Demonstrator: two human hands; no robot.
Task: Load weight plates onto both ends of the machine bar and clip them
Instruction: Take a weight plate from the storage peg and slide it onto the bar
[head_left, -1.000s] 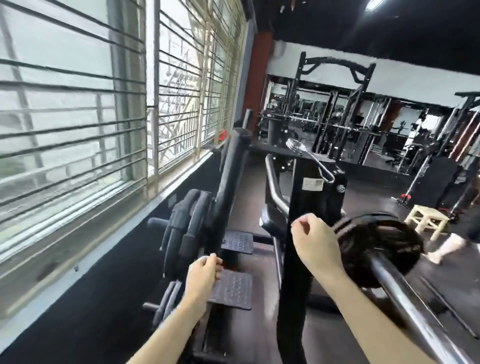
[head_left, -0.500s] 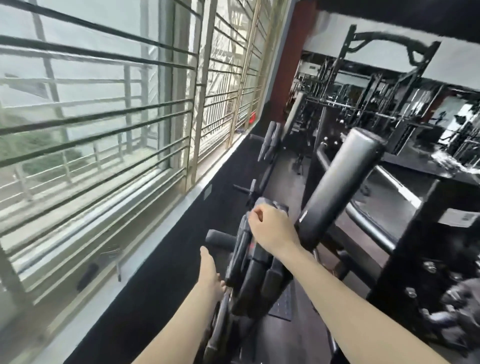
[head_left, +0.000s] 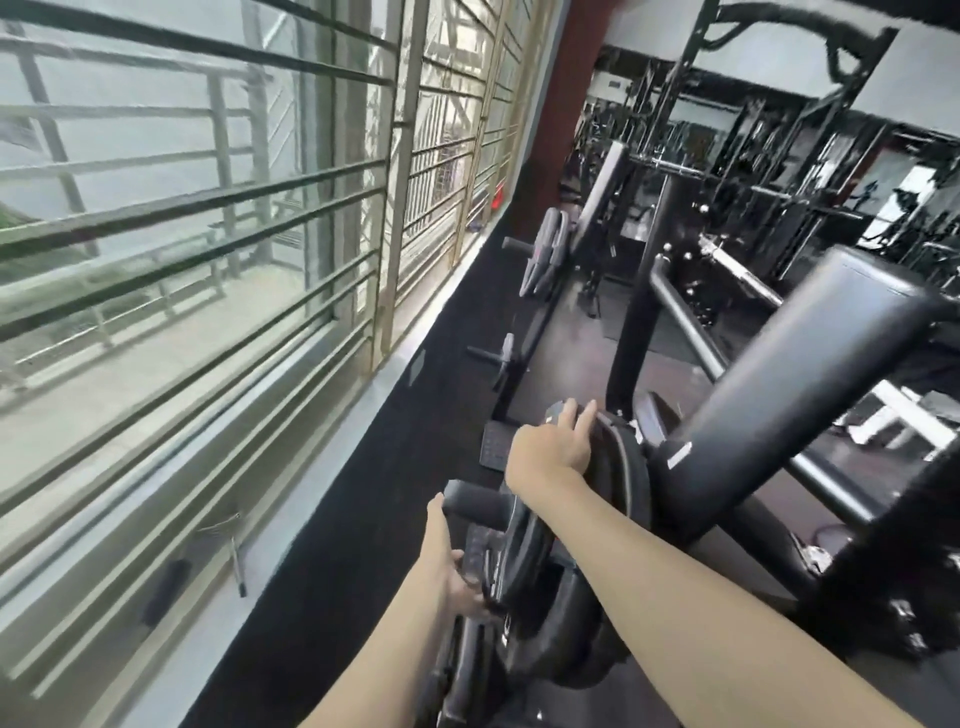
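Note:
Several black weight plates (head_left: 524, 551) hang on a storage peg (head_left: 470, 501) of the machine by the window wall. My right hand (head_left: 553, 447) rests on the top rim of the plates, fingers spread over the edge. My left hand (head_left: 457, 571) reaches under the peg and grips the lower left side of the outermost plate. A thick black padded roller (head_left: 779, 374) of the machine slants up to the right of the plates. The machine bar is not in view.
A barred window (head_left: 208, 234) and black wall run along the left. Farther along the wall another rack holds grey plates (head_left: 545, 249) on pegs. A black footplate (head_left: 493, 444) lies beyond my hands. Racks and frames fill the back right.
I have moved away from the loaded bar to the stored plates. My right hand opened over the plates' top rim; my left hand went lower and took hold of the outermost plate.

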